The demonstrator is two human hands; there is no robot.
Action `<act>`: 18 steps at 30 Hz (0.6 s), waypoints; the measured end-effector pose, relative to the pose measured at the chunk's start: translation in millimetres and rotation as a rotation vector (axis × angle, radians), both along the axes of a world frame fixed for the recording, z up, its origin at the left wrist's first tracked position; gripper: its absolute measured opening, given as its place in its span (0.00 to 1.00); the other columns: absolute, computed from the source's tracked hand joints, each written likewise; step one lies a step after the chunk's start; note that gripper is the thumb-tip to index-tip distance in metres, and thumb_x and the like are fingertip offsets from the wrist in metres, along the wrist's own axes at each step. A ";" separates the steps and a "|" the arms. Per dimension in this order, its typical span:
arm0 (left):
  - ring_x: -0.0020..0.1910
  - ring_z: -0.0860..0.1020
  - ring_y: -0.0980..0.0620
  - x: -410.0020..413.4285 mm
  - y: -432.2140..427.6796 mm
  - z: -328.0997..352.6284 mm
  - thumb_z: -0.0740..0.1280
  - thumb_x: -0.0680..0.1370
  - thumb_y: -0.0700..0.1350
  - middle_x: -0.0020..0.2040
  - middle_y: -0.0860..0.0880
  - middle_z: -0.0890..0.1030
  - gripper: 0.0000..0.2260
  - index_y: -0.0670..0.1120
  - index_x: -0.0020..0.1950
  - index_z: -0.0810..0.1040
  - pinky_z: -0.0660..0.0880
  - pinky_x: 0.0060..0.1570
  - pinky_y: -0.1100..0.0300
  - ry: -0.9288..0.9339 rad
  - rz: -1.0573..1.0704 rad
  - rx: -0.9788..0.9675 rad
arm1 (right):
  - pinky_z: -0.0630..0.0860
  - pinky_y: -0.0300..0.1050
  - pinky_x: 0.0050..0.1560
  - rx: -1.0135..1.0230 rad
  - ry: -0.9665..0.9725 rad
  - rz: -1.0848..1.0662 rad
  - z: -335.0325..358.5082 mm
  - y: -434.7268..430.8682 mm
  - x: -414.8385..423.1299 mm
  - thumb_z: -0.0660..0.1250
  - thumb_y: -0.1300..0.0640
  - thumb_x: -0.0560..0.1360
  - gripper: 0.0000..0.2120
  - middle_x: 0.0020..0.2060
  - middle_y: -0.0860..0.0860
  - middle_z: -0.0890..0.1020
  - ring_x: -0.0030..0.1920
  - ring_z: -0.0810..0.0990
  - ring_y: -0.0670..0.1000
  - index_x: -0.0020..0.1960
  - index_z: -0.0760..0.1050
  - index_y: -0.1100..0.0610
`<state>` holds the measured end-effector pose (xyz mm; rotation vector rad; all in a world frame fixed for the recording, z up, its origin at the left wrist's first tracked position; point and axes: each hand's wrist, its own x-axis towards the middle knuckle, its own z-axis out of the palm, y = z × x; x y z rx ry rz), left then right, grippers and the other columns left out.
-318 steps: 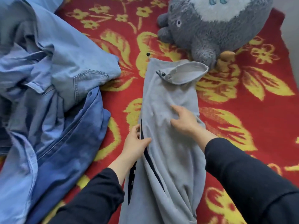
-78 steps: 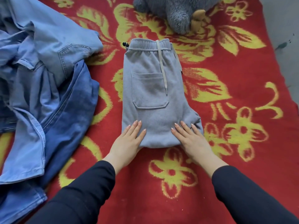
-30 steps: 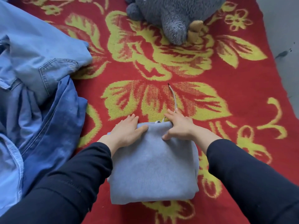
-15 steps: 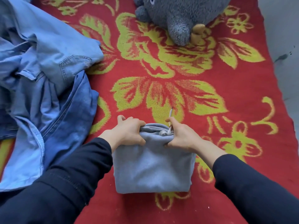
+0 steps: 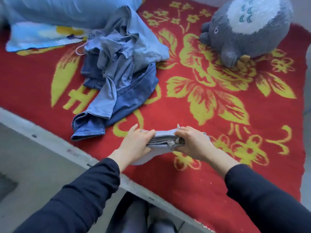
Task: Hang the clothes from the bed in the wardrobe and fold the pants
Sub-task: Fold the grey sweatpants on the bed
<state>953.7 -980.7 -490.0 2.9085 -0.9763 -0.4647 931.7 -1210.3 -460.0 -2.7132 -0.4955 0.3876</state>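
Nearest to us, our dark sleeves (image 5: 80,199) are reaching forward across the bed edge (image 5: 50,140), and the grey floor (image 5: 25,165) is lying out to the left of the left arm.

Ahead of the sleeves we are holding the folded grey pants (image 5: 164,139) between both hands. Our left hand (image 5: 136,143) is gripping the left end of the bundle, fingers curling over its top. Our right hand (image 5: 193,142) is gripping the right end the same way, fingers wrapping round the stacked layers. A pale drawcord (image 5: 170,144) is poking out of the folds just beside the right fingers. The bundle is sitting over the red blanket (image 5: 210,179) with its yellow flowers; we cannot tell whether its underside is touching the blanket.

Beyond the left hand, the denim clothes (image 5: 121,73) are lying in a loose heap on the blanket, one hem trailing down near the left wrist. Further off beyond the right hand, a grey plush toy (image 5: 244,36) is resting on the blanket. Farthest away, past the denim heap and to the left, a light blue pillow (image 5: 58,12) is lying across the head of the bed.
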 end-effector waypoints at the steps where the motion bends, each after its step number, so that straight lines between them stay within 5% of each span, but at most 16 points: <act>1: 0.58 0.75 0.45 -17.7 12.8 10.6 0.65 0.74 0.54 0.60 0.51 0.78 0.20 0.50 0.63 0.67 0.60 0.67 0.52 -0.003 0.067 -0.004 | 0.68 0.46 0.48 -0.007 -0.009 0.042 9.2 13.7 -6.3 0.71 0.49 0.71 0.15 0.48 0.53 0.79 0.52 0.75 0.57 0.51 0.76 0.59; 5: 0.52 0.75 0.43 -93.4 73.5 50.4 0.67 0.73 0.52 0.53 0.49 0.79 0.16 0.51 0.58 0.68 0.66 0.52 0.53 -0.058 0.337 -0.007 | 0.73 0.48 0.46 0.060 -0.014 0.170 33.9 77.6 -40.5 0.71 0.49 0.70 0.14 0.46 0.51 0.79 0.49 0.76 0.56 0.50 0.77 0.57; 13: 0.52 0.76 0.43 -268.8 217.7 96.3 0.66 0.73 0.49 0.53 0.49 0.80 0.14 0.51 0.57 0.69 0.64 0.43 0.55 -0.043 0.864 0.014 | 0.68 0.45 0.38 0.135 0.098 0.497 69.3 265.5 -123.9 0.72 0.50 0.65 0.09 0.35 0.47 0.75 0.42 0.77 0.55 0.40 0.75 0.53; 18: 0.50 0.75 0.44 -362.5 321.4 117.6 0.66 0.73 0.49 0.50 0.49 0.80 0.11 0.51 0.54 0.68 0.61 0.40 0.56 -0.074 1.112 -0.025 | 0.71 0.46 0.40 0.108 0.113 0.742 85.1 402.8 -175.2 0.72 0.47 0.67 0.12 0.40 0.51 0.81 0.45 0.79 0.56 0.43 0.77 0.54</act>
